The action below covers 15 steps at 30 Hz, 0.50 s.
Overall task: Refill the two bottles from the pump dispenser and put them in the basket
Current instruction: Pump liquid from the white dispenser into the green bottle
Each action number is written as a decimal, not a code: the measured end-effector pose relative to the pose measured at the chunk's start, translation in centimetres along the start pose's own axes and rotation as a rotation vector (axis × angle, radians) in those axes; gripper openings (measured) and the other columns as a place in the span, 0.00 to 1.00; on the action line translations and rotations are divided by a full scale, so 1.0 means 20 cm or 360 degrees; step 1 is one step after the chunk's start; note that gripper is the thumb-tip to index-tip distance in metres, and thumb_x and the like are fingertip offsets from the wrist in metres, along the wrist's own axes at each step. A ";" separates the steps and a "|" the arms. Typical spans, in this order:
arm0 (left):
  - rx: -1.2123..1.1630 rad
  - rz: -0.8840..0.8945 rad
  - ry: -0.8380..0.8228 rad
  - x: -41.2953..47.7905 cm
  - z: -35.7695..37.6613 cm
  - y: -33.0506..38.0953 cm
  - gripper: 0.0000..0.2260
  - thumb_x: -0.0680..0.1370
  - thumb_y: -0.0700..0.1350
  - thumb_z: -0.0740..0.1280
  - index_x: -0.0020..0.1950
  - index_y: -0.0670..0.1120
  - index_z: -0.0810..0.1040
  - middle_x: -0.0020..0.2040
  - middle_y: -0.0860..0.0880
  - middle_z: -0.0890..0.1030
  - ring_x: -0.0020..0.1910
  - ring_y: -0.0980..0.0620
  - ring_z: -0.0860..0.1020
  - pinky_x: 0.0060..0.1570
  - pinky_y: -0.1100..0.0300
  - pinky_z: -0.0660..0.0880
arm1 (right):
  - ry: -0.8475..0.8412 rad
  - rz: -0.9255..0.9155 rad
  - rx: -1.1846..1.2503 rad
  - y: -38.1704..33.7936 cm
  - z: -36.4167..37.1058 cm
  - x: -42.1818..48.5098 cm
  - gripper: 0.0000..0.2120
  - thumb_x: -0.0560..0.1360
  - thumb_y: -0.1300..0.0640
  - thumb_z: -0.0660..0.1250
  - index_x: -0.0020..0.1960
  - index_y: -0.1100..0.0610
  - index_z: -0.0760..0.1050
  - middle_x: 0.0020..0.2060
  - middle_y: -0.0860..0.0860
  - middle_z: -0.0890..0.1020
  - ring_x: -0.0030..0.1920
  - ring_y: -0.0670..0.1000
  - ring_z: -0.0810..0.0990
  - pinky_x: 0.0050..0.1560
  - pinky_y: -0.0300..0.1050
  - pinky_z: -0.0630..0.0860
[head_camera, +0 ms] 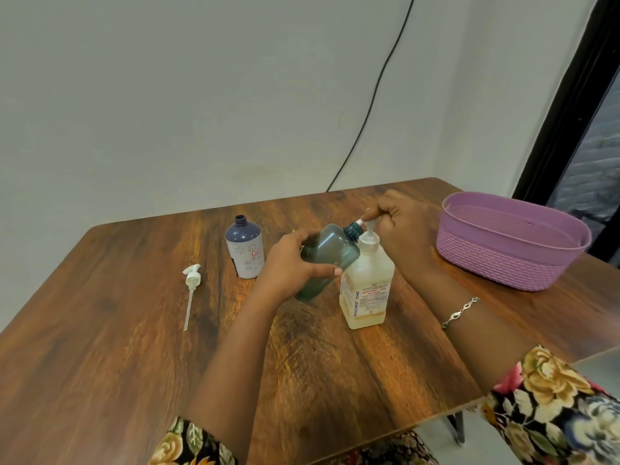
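My left hand (295,260) grips a translucent teal bottle (330,253), tilted so its open neck meets the nozzle of the pump dispenser (365,286). The dispenser is a pale yellow square bottle with a white pump, standing mid-table. My right hand (394,226) holds the pump head from above, fingers curled over it. A second bottle (245,245), dark blue on top with a white label, stands open and upright to the left. The purple basket (503,263) sits at the right of the table with nothing visible inside.
A loose white pump head with its long tube (191,290) lies on the wooden table (100,347) at the left. A black cable (375,92) runs down the wall behind. The table's right edge is near the basket.
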<state>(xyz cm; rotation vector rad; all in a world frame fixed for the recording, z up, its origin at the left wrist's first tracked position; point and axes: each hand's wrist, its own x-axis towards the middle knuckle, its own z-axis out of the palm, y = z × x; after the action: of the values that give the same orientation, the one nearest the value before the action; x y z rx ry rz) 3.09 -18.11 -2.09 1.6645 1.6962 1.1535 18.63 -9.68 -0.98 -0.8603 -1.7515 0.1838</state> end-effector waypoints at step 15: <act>-0.0043 -0.0038 0.0000 0.00 0.01 -0.04 0.31 0.67 0.45 0.75 0.67 0.47 0.69 0.61 0.50 0.74 0.57 0.52 0.72 0.57 0.56 0.71 | 0.0110 -0.0179 -0.0018 0.05 0.06 -0.05 0.17 0.66 0.59 0.52 0.32 0.64 0.78 0.30 0.56 0.77 0.32 0.57 0.76 0.35 0.51 0.74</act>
<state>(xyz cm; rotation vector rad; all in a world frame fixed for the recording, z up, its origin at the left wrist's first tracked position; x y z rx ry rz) 2.80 -18.06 -2.92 1.6239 1.6884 1.1602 18.12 -9.35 -2.69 -0.7651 -1.7319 0.0692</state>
